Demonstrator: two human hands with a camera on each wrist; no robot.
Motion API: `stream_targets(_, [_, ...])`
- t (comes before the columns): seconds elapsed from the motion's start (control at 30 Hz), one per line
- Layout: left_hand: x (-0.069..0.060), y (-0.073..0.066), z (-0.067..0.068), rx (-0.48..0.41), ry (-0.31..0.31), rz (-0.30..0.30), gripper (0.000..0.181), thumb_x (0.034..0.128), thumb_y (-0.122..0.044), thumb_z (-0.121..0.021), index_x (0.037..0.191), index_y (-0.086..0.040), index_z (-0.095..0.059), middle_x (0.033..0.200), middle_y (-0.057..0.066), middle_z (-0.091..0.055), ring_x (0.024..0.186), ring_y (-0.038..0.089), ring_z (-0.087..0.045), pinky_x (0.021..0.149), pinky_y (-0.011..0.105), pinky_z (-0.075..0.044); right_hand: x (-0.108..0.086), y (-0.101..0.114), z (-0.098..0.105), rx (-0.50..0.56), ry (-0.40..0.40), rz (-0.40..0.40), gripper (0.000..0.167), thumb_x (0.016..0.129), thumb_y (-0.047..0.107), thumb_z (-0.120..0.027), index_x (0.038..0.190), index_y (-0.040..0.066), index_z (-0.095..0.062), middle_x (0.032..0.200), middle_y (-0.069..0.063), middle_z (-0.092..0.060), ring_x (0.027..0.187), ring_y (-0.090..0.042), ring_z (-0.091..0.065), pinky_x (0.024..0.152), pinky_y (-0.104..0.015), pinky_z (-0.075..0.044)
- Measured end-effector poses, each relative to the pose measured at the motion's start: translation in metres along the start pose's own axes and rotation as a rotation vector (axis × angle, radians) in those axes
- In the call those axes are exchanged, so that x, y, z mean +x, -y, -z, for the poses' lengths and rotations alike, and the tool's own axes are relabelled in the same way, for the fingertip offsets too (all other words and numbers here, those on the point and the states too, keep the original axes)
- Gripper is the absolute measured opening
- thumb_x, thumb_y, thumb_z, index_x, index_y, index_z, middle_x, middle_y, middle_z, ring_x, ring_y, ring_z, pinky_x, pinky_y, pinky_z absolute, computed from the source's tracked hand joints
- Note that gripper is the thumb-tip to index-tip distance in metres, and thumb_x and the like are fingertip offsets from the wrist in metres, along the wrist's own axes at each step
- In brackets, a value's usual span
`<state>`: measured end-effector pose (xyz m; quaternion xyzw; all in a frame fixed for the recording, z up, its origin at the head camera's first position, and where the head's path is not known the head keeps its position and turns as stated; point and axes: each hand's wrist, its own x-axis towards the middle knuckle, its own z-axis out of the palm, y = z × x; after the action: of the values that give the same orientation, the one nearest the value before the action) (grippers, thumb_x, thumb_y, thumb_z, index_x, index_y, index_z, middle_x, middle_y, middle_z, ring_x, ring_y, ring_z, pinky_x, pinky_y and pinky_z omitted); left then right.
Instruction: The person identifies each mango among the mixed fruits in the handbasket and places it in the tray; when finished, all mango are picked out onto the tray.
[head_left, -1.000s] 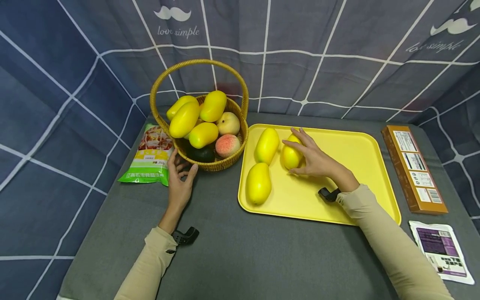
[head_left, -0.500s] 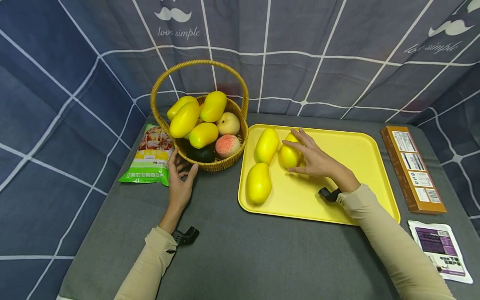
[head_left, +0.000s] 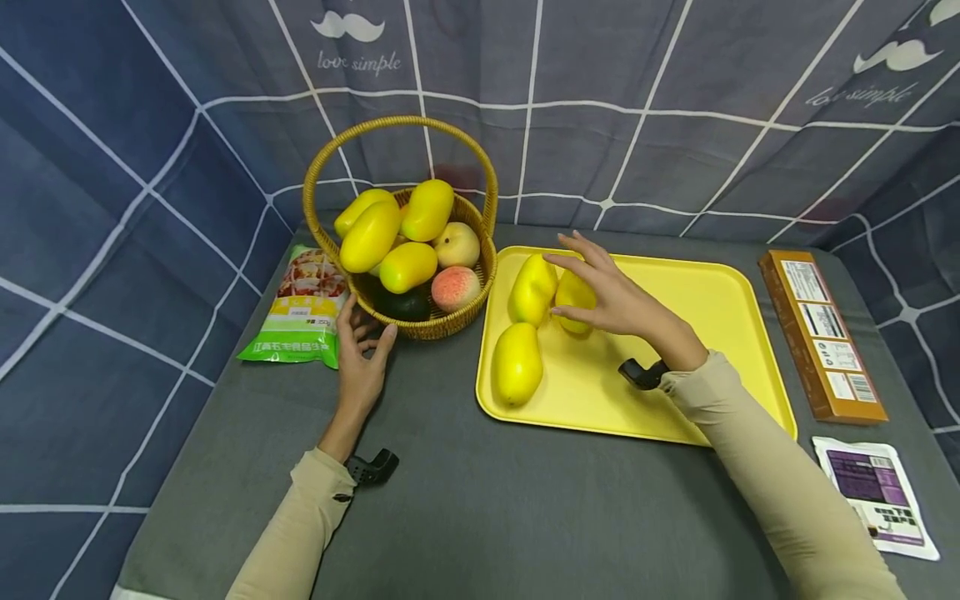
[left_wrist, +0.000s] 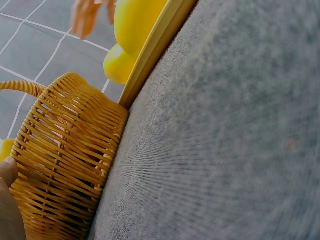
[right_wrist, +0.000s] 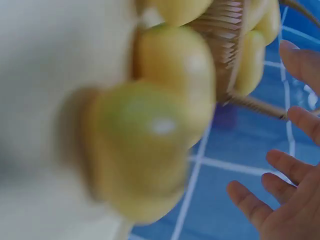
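My right hand [head_left: 622, 300] hovers with spread fingers over a yellow mango [head_left: 573, 296] on the yellow tray [head_left: 705, 333]; the right wrist view shows a gap between hand [right_wrist: 295, 205] and mango [right_wrist: 140, 155]. Beside it lie an upper-left mango [head_left: 531, 292] and a lower mango [head_left: 517, 364]. The relaxed fingers of my left hand [head_left: 360, 371] rest against the front left of the wicker basket [head_left: 431, 330], which holds several mangoes, two peaches and a dark green fruit [head_left: 405, 307]. The left wrist view shows the thumb by the basket wall [left_wrist: 70, 150].
A green and white food bag [head_left: 296, 321] lies left of the basket. Right of the tray are an orange-brown box [head_left: 821, 342] and, nearer the front, a white and purple pouch [head_left: 873, 492]. A checked cloth hangs behind.
My right hand has risen and shifted left, off the mango it was around. That mango sits slightly further left, close to the upper-left one. My left hand has stayed at the basket.
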<state>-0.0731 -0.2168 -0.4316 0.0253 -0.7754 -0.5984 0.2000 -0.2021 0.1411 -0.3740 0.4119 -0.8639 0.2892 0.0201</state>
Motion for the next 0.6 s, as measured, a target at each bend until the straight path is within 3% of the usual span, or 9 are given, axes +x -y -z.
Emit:
stream_targets(0.27, [0.000, 0.000, 0.000, -0.001, -0.002, 0.008, 0.072, 0.0964, -0.006, -0.060, 0.155, -0.002, -0.018, 0.146, 0.029, -0.036, 0.123, 0.041, -0.046, 0.087, 0.027, -0.041, 0.048, 0.049, -0.003, 0.169, 0.034, -0.017, 0.072, 0.088, 0.035, -0.074, 0.150, 0.026, -0.039, 0.161, -0.005, -0.021, 0.148, -0.026, -0.020, 0.114, -0.056, -0.028])
stream_targets(0.6, [0.000, -0.001, 0.001, -0.006, 0.009, 0.018, 0.072, 0.0969, -0.007, -0.060, 0.155, -0.002, -0.017, 0.147, 0.029, -0.034, 0.125, 0.045, -0.044, 0.088, 0.033, -0.040, 0.105, 0.076, -0.037, 0.134, 0.101, 0.074, 0.069, 0.090, 0.035, -0.072, 0.149, 0.017, -0.042, 0.157, -0.014, -0.028, 0.146, -0.029, -0.025, 0.115, -0.048, -0.029])
